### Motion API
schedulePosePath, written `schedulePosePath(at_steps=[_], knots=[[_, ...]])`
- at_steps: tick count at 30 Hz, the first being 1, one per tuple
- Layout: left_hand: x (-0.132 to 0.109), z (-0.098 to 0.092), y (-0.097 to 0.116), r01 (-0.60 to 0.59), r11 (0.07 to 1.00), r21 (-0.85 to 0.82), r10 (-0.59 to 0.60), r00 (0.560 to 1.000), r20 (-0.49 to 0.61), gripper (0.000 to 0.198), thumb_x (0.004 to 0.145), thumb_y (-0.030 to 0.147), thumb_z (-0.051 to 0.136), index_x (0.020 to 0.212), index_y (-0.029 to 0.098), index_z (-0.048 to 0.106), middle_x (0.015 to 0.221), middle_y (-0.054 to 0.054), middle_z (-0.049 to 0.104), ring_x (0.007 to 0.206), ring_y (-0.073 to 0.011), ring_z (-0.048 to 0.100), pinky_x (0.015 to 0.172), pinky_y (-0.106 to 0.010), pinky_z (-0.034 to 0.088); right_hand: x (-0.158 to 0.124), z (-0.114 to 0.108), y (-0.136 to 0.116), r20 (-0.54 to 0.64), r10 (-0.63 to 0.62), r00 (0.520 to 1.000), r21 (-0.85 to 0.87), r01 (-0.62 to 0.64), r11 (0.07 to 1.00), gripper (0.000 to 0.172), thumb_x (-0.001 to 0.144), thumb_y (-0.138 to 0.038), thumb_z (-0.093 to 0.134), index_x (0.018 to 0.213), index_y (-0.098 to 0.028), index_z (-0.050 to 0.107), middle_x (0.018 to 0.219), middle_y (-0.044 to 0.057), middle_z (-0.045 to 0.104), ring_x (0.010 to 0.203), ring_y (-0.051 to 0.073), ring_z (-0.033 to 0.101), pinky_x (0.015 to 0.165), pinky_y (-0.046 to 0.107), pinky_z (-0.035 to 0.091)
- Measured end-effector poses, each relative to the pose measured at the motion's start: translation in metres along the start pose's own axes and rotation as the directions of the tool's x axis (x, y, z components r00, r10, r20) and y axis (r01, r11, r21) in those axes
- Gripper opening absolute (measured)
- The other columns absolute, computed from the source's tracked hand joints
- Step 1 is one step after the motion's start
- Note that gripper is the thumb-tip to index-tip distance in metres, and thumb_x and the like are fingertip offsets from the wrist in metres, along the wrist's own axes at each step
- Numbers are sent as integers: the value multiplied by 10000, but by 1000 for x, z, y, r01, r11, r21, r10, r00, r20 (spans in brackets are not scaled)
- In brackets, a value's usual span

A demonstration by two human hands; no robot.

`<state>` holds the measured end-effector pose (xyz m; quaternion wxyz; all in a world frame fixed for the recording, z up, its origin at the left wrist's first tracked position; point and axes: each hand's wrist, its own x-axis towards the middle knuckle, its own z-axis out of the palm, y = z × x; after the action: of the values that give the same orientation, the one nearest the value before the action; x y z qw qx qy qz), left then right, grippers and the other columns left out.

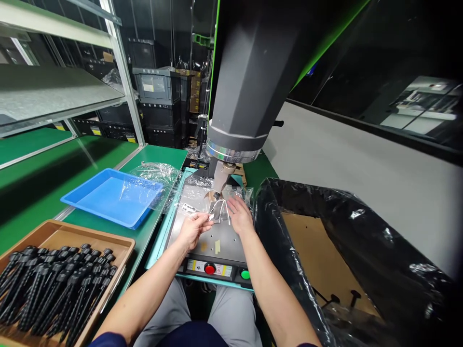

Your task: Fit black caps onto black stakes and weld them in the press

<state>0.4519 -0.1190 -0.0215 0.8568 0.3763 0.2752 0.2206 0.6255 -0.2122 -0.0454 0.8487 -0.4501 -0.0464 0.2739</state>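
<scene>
Pinching w/ thumb and index finger, your L hand seems to have hold of the lower left edge of the thin white piece; these two fingertips are closed together, the other fingers are curled under. Your R hand is open, fingers long and almost straight, at the right side of the same piece; whether it touches, I cannot tell. The piece is approx. in the centre of the frame, a little below, over the metal plate and under the tip of the grey metal tool.

Abt. handling: it looks very light, thin and rather flexible, prob. smooth, so it can slip or bend if you press too much. I judge the narrow strips are the weak part, easy to kink. Better grip = the outer edge, w/ a soft pinch as your L hand makes, and your R fingers flat for support, not squeezing.

Direction: the strips run mostly up–down in the frame, spreading a bit at the lower ends; the leftmost one leans to lower left, the right one is nearly vertical. Long axis of the whole piece is not clear, bec. it is small and partly transparent-looking against the plate.
</scene>
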Motion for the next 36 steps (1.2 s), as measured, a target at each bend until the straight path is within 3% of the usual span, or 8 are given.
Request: schedulePosePath(at_steps=[2,7,11,14,23,29,33,36], knots=[[-1,0,1,1,1000,9,0,1000,-7,192,680,220,810,765,118,671,823,-72,741,688,-152,714,588,-202,565,0,-13,-8,42,81,996,91,-84,992,285,816,-498,626,933,-241,666,1029,68,700,1051,248,642,930,432,512],[-2,0,4,3,999,41,-2,1000,-22,223,669,238,824,771,112,670,884,-97,745,692,-146,709,584,-202,556,-1,-40,-36,151,109,982,14,-113,994,704,759,-834,440,913,-192,686,994,145,702,1067,336,634,849,491,530],[-2,-1,3,-4,999,50,4,1000,-15,253,654,251,839,772,114,663,907,-98,744,694,-143,710,589,-201,557,1,-40,-46,81,79,994,-241,-57,969,485,650,-569,795,921,-189,664,855,81,705,865,263,688,749,374,542],[-2,-1,2,4,998,57,-3,1000,-22,252,663,254,834,782,117,659,889,-87,742,696,-141,711,583,-192,554,4,-37,-42,9,29,1000,-268,-25,963,422,582,-369,881,880,-184,645,726,19,679,690,182,665,653,292,527],[3,-9,-1,6,998,56,-3,999,-50,279,667,283,833,780,129,629,865,-64,727,700,-122,705,618,-188,552,7,-41,-24,-41,67,997,-252,-76,965,415,566,-358,888,850,-175,646,688,14,685,614,139,649,576,239,519],[5,-14,-5,-8,997,71,12,998,-58,308,657,319,834,804,148,624,884,-47,721,726,-120,703,623,-186,538,2,-44,-21,-31,59,998,-270,-65,961,442,583,-453,871,854,-180,653,810,70,724,707,193,692,621,287,549],[4,-16,-4,-8,996,87,13,998,-55,334,664,339,830,863,155,635,1012,-88,722,790,-138,706,621,-188,537,-6,-51,-22,-39,8,999,-310,-20,950,495,608,-502,843,947,-190,661,941,89,728,851,223,698,732,326,555],[0,-20,-4,-5,994,105,13,997,-81,397,671,327,829,977,166,634,1145,-121,692,862,-166,704,641,-215,550,-20,-65,-19,-121,-126,985,-357,76,931,521,627,-524,811,999,-195,655,1023,84,710,948,234,673,818,350,537]])
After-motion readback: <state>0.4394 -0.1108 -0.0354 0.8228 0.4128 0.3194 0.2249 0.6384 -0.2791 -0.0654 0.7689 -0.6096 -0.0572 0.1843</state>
